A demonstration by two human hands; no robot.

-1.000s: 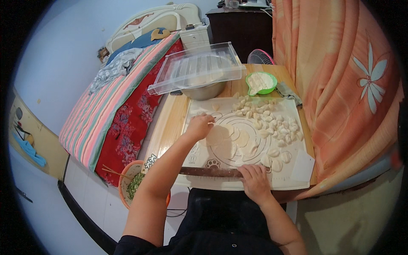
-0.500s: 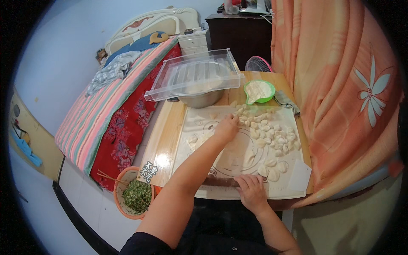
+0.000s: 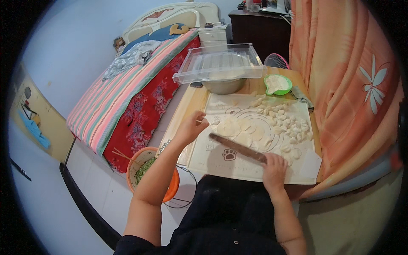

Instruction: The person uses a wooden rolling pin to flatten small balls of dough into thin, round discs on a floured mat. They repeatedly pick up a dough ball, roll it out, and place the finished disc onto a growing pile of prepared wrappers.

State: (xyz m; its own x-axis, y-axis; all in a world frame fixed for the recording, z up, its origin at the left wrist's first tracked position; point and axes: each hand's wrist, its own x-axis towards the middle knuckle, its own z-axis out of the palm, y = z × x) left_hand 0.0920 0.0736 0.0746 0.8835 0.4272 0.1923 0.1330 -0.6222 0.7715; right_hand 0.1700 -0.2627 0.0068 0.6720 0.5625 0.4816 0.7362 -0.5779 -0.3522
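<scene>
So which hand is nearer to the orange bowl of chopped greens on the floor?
Left. The left hand is raised over the mat's left edge, on the side of the orange bowl; the right hand grips the dark wooden rolling pin farther right.

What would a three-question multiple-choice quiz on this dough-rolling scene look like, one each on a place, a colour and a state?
1. Where is the clear plastic tray?
A. on the metal bowl
B. on the bed
C. on the floor

2. What colour is the small bowl of flour?
A. red
B. green
C. blue

3. What is the right hand doing?
A. hanging empty
B. lifting the bowl
C. resting on the rolling pin

Answers: 1 A, the tray sits across the metal bowl; 2 B, its rim is bright green; 3 C, the hand lies over the end of the rolling pin.
</scene>
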